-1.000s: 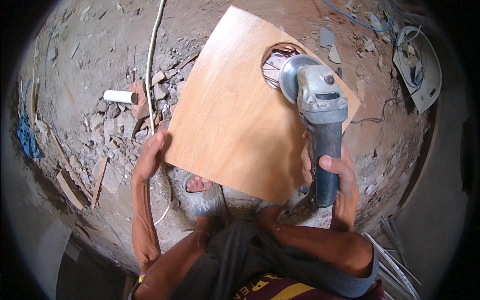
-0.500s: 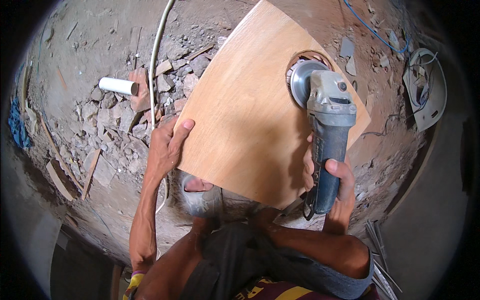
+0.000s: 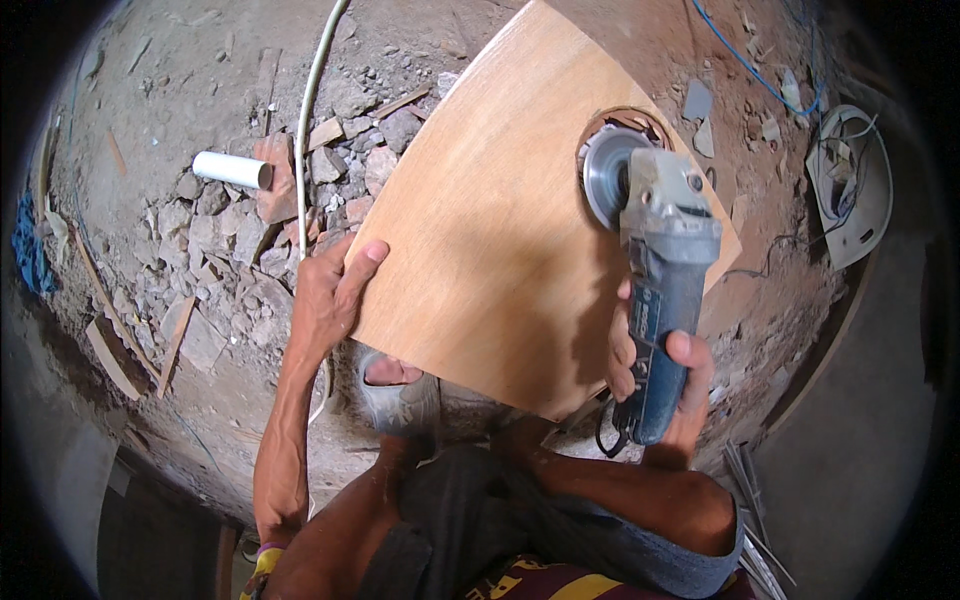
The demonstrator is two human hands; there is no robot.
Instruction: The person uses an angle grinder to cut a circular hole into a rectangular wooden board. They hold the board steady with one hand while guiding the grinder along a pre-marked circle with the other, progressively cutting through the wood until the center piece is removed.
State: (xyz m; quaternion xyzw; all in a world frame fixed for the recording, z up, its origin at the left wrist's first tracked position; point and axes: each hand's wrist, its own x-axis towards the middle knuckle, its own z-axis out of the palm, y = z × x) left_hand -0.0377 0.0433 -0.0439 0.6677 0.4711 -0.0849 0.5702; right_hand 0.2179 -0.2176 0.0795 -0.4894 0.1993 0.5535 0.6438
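Note:
A light wooden board (image 3: 470, 230) lies tilted in front of me, with a round hole (image 3: 655, 118) near its far right side. On its left edge my left hand (image 3: 330, 290) is closed, thumb on top and fingers out of sight beneath. My right hand (image 3: 690, 375) is wrapped round the body of a blue-grey angle grinder (image 3: 660, 290). The grinder's metal disc (image 3: 607, 178) overlaps the near left part of the hole; whether it touches the rim I cannot tell. Below the board's near edge, my sandalled left foot (image 3: 400, 385) shows.
Broken stones (image 3: 235, 225) and wood scraps (image 3: 176, 345) cover the ground on the left, near a white pipe piece (image 3: 232, 170). A pale hose (image 3: 308, 130) runs past them. A blue cable (image 3: 745, 58) and a white plastic shell (image 3: 850, 185) lie at the right. Metal strips (image 3: 758, 520) rest at lower right.
The grinder has shifted slightly right and toward me, its head tilting so that more of the disc's face shows. My left hand and the board stay nearly still.

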